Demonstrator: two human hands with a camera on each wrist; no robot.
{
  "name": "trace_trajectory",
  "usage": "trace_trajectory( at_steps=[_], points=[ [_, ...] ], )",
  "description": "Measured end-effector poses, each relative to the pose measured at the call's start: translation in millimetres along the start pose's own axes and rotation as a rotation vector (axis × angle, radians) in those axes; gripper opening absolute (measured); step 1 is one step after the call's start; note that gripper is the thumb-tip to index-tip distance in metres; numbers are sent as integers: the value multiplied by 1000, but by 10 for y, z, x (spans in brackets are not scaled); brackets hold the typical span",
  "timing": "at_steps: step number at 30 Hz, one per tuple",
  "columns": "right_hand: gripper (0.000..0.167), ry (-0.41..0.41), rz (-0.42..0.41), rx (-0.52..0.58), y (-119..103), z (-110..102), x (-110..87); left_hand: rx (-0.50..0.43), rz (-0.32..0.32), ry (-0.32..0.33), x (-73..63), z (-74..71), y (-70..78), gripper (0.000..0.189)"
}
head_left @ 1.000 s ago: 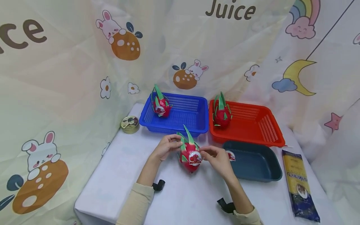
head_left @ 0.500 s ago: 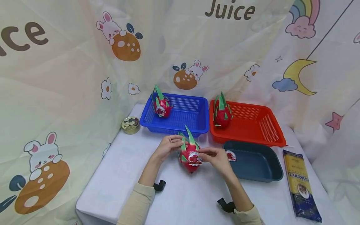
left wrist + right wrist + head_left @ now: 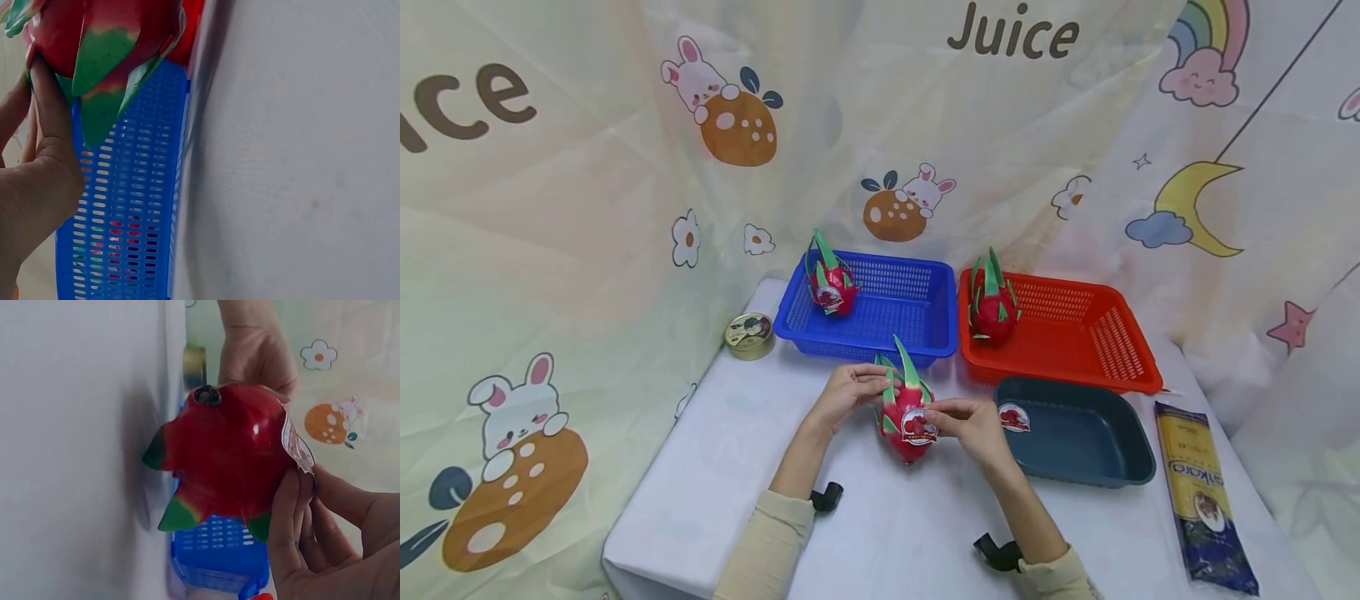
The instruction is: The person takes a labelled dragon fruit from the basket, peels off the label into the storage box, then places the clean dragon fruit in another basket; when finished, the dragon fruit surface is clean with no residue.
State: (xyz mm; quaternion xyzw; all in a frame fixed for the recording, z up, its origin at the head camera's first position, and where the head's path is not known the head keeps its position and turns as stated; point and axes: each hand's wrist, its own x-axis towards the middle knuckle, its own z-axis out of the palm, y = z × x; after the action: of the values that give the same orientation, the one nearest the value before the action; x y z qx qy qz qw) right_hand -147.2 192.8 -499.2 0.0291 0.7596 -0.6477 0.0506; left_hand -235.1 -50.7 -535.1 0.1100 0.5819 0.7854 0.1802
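Note:
A red dragon fruit (image 3: 906, 450) with green-tipped scales stands between the two hands over the white table. My left hand (image 3: 848, 395) grips its upper left side by the leaves. A round white and red sticker (image 3: 916, 427) sits on the front of the fruit. My right hand (image 3: 972, 429) pinches the right edge of this sticker between thumb and finger. In the right wrist view, the sticker (image 3: 296, 447) stands slightly raised along its edge, and the left hand's wrist shows behind the fruit (image 3: 228, 456). The left wrist view shows the left fingers (image 3: 53, 100) against the fruit's underside.
Behind are a blue basket (image 3: 891, 304) and a red basket (image 3: 1063, 312), each with a dragon fruit in its left end. A dark teal tray (image 3: 1078, 442) holds another sticker (image 3: 1013, 417). A gold tin (image 3: 749, 335) and a yellow-blue packet (image 3: 1206, 496) lie at the sides.
My right fingers have moved slightly left and farther onto the sticker's edge. More of the sticker in the tray shows now. The left hand keeps its grip on the fruit.

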Motion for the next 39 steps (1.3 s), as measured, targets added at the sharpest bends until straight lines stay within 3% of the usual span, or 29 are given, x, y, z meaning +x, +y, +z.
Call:
trace_trajectory(
  at_steps=[7,10,15,28,39],
  points=[
    [32,-26,116,95,8,-46,30,4,-11,-2,37,15,-2,29],
    [34,-51,149,188,-21,-83,45,4,-22,16,52,-12,-4,27],
    [34,-8,172,308,-70,-160,61,10,-41,20,59,-59,-5,26],
    [38,-11,125,199,-178,-330,99,6,-54,28,33,-86,14,26],
    [38,-64,123,69,-278,-738,96,14,-65,6,-8,-124,15,29]
  ],
)
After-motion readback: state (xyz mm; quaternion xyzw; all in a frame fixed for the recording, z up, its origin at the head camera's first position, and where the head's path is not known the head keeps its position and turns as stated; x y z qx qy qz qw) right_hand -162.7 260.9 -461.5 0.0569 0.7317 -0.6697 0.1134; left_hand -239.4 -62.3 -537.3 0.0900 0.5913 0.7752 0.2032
